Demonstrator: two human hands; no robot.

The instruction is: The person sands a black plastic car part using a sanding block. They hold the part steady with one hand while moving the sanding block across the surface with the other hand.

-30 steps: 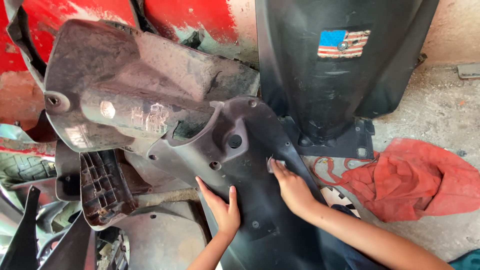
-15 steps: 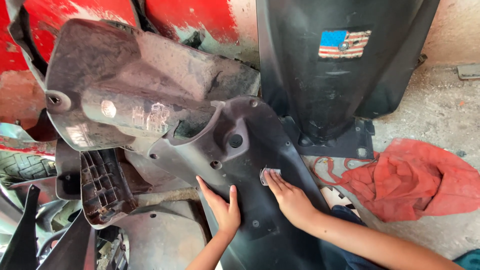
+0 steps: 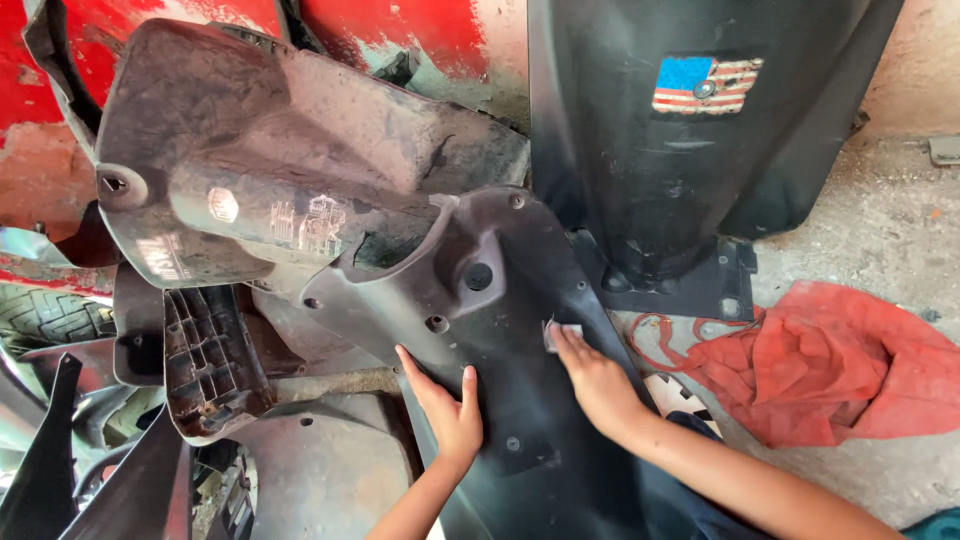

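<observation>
A striped red, white and blue sticker (image 3: 706, 84) sits on the far black cover (image 3: 690, 150). Left hand (image 3: 447, 410) lies flat, fingers open, on the near black panel (image 3: 500, 330). Right hand (image 3: 592, 375) presses a small grey pad (image 3: 562, 334), mostly hidden under the fingers. Red rag (image 3: 830, 365) lies right.

A small rectangular flag-style sticker (image 3: 706, 86) sits in the upper right of the frame, on the tall black plastic cover (image 3: 640, 180) standing against the wall. Its upper left corner is a blue field; the rest shows red and pale stripes, worn and dusty, with a dark round fastener over its middle. On the dusty grey panel (image 3: 270, 170) in the upper left, faded whitish moulded markings (image 3: 305, 222) form a small shield-like shape and blocky patches, too worn to make out.
</observation>
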